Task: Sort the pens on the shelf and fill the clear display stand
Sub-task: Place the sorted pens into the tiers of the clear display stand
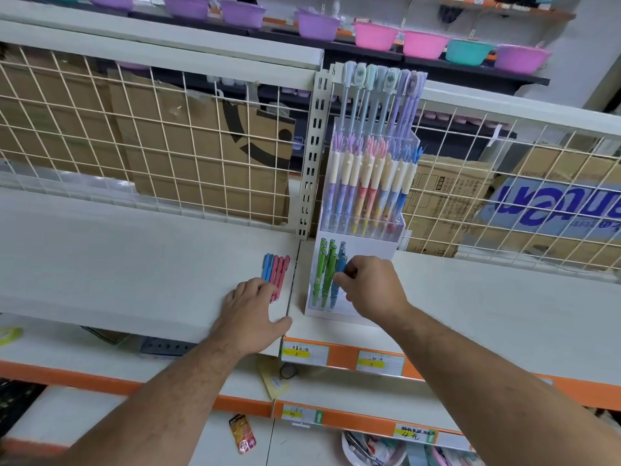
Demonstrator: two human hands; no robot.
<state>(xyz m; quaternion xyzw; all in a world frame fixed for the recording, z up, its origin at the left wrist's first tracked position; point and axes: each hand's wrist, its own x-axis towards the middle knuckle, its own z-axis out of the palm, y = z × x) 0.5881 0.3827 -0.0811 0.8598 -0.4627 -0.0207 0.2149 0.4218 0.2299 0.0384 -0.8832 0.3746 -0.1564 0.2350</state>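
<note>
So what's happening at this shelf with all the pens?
A person is stocking a clear display stand with pens. Their right hand pinches a blue pen in the stand's front compartment, next to several green pens already standing there. Their left hand rests flat on the near ends of a row of loose blue and pink pens lying on the shelf. The stand's taller back tiers already hold pastel pens.

plastic basins [318,27], cardboard boxes [198,153], price labels [304,354]
</note>
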